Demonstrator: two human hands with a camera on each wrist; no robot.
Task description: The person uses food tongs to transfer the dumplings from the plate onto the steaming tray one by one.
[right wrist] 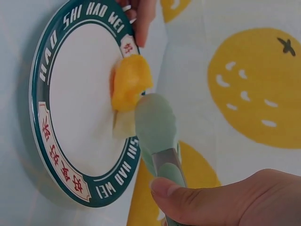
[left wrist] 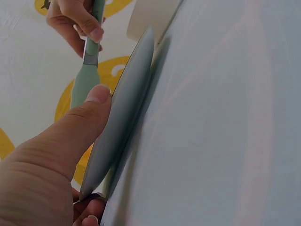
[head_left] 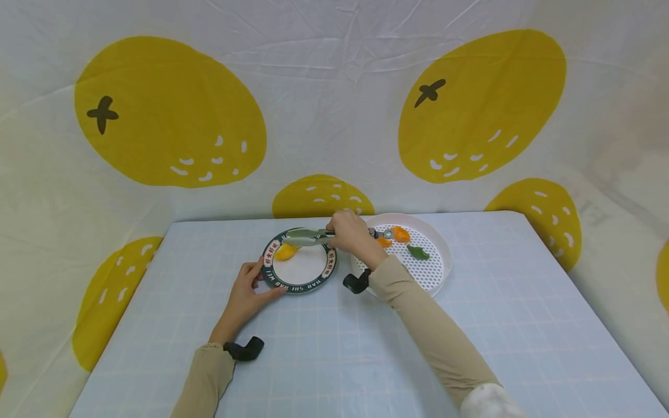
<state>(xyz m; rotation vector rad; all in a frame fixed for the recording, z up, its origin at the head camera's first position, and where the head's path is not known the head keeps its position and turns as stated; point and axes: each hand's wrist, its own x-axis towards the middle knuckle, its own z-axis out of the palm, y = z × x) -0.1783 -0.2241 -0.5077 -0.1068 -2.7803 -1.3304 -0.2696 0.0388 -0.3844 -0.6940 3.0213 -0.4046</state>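
Observation:
My left hand (head_left: 250, 296) grips the left edge of a plate (head_left: 308, 270), which has a white middle and a dark green lettered rim. In the left wrist view the thumb lies at the rim, with fingertips under the plate. My right hand (head_left: 351, 235) holds pale green tongs (right wrist: 157, 122) with metal parts, their heads over the plate. A yellow food piece (right wrist: 131, 80), perhaps bell pepper, lies on the plate beside the tong heads. A paler bit (right wrist: 123, 124) shows next to it. Whether the tongs touch either is unclear.
Right of the plate stands a round white tray (head_left: 444, 261) with a perforated base, partly behind my right hand. On it lie orange pieces (head_left: 401, 234) and a green piece (head_left: 418, 252). A checked pale blue cloth (head_left: 313, 360) covers the table; a fruit-printed sheet (head_left: 334, 116) hangs behind.

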